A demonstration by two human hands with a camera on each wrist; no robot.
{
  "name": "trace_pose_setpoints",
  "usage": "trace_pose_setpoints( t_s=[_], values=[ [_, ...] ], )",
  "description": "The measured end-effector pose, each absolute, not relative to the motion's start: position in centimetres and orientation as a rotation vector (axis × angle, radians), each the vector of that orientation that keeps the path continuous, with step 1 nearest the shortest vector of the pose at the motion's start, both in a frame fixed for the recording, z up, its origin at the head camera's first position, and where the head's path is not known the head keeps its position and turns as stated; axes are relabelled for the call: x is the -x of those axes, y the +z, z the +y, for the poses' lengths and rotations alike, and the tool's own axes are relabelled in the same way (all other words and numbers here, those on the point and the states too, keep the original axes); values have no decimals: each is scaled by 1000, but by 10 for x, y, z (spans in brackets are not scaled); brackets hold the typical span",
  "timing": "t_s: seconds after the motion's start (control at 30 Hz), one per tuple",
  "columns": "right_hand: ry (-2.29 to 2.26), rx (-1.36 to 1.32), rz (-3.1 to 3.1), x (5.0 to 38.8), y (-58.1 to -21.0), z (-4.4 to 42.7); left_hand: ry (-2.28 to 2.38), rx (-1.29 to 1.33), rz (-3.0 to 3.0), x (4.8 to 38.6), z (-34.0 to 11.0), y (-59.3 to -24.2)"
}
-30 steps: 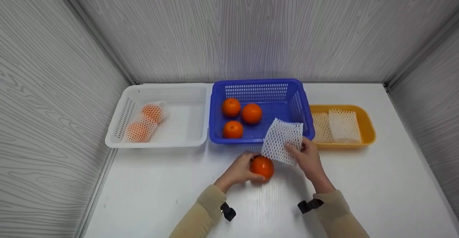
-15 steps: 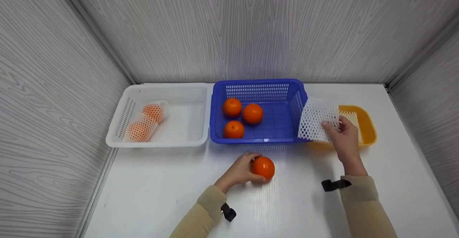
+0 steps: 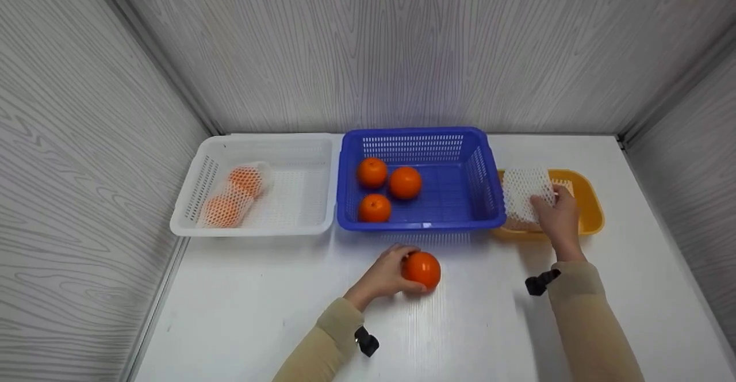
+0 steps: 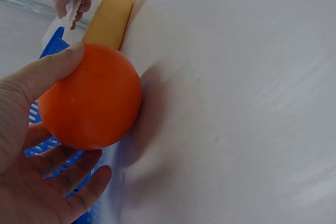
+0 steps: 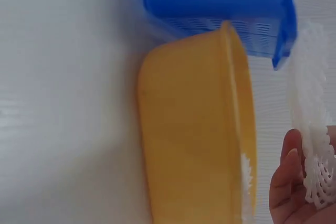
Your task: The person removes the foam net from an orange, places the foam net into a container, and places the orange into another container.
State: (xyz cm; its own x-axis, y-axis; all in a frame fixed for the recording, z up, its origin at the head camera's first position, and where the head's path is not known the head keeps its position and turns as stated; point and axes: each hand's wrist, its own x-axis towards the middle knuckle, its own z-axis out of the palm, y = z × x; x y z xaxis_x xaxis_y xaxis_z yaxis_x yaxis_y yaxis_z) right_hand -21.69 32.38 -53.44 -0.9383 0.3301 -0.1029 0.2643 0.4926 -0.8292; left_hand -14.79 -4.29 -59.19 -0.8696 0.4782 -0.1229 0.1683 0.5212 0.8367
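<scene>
Head view, near to far: two tan sleeves [image 3: 595, 324] are being cut off by the lower edge; a black mount [image 3: 367, 342] is being worn at each wrist. Left sleeve is being angled up and rightward, right sleeve being stretched farther out. By the left hand [image 3: 382, 275] an orange [image 3: 423, 271] is being gripped, low over the white table [image 3: 287, 313], in front of the blue basket [image 3: 420, 225]. Left wrist view: thumb [image 4: 58, 69] is being laid over the fruit, other fingers [image 4: 90, 190] being bent below, partly hidden; whether the table is being touched cannot be told. By the right hand [image 3: 559, 215] a white foam net [image 3: 526, 195] is being pinched, above the yellow tray [image 3: 591, 212]; right wrist view, hand and net are being cropped at the edge. A second net [image 3: 566, 185] in the tray is being mostly covered. Three bare oranges [image 3: 405, 183] are being held in the blue basket. In the white basket [image 3: 299, 186], two net-covered oranges [image 3: 222, 211] are being blurred by mesh. Behind, grey wood-grained panels [image 3: 368, 48] are being seen.
</scene>
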Motion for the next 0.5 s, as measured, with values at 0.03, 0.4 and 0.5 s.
trace_pose_setpoints(
  t_s=[0.03,0.4,0.5],
  values=[
    [1407,508,-2681,218,-538,324,1278,-543,2432,148,-43,-592],
    [1036,452,-2852,227,-561,314,1248,-549,2444,148,-44,-591],
    [927,434,-2829,226,-568,312,1251,-538,2440,148,-45,-591]
  ],
)
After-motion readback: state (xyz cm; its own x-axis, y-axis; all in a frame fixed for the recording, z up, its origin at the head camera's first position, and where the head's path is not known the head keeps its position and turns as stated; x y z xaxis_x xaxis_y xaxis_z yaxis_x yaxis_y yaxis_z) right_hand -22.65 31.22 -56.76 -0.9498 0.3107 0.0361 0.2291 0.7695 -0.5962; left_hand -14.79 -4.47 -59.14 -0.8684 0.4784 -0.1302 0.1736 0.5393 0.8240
